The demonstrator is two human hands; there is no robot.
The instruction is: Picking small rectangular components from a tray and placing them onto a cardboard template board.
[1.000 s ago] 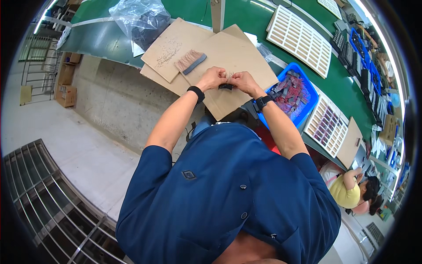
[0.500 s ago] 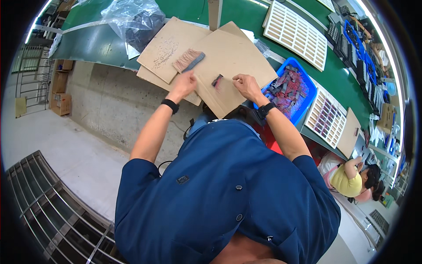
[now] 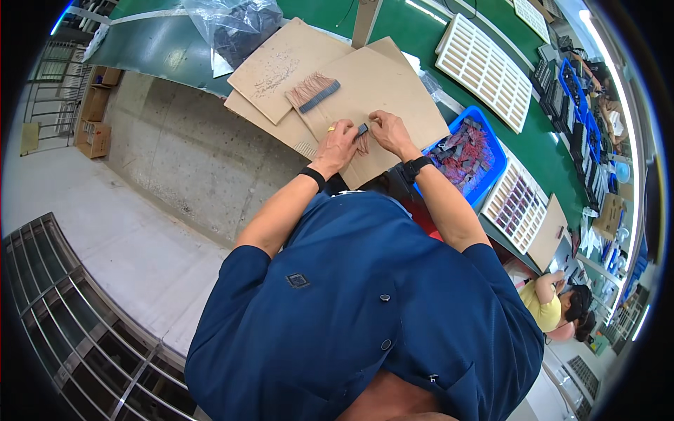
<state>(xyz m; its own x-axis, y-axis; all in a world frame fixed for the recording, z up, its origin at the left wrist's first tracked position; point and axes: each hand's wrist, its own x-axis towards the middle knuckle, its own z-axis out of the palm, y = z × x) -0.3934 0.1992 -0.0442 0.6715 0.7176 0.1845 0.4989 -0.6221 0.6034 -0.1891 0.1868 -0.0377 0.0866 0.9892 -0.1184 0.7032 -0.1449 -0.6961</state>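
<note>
Both my hands are over a brown cardboard sheet. My left hand has its fingers closed at the left end of a short group of small dark pieces with thin reddish wires. The wires trail toward me over the cardboard. My right hand is just right of these pieces, fingers curled with the tips together; whatever is in them is too small to make out. Beyond my left hand lies a longer row of grey-black pieces, lined up side by side, their copper-coloured wires pointing left.
To my right stands a blue bin heaped with dark wired pieces. White slotted trays lie beyond it, and a partly filled one is nearer. Wire scraps litter another board. A clear plastic bag sits far left. Another person works at right.
My left hand has moved right, from beside the long row to the small group of wired pieces. My right hand has stayed close by them. The whole view has shifted slightly.
</note>
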